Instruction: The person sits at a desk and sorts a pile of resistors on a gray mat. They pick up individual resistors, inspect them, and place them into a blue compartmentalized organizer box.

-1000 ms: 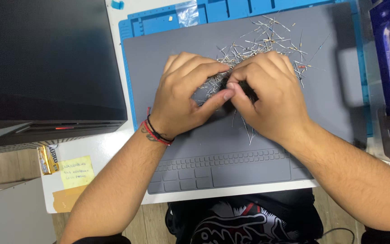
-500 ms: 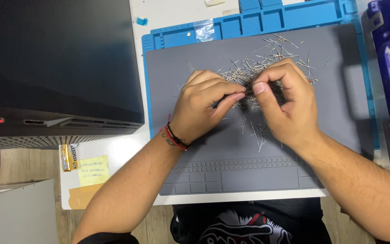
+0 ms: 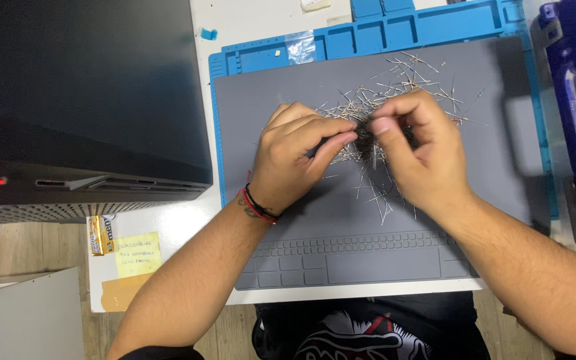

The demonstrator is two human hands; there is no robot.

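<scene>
Two hands meet over the grey work mat (image 3: 288, 100), left hand (image 3: 299, 157) and right hand (image 3: 420, 150) each with fingers curled shut, pinching a small dark bundle (image 3: 366, 137) amid scattered thin metal leads (image 3: 408, 73).

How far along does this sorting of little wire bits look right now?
Early on, it seems. No finished, set-apart group shows on the grey mat. In hand: the left hand and right hand pinch a small dark bundle of thin wire-legged parts between their fingertips. Left: a loose scatter of the same parts lies above the hands, plus a few strays below them.
</scene>
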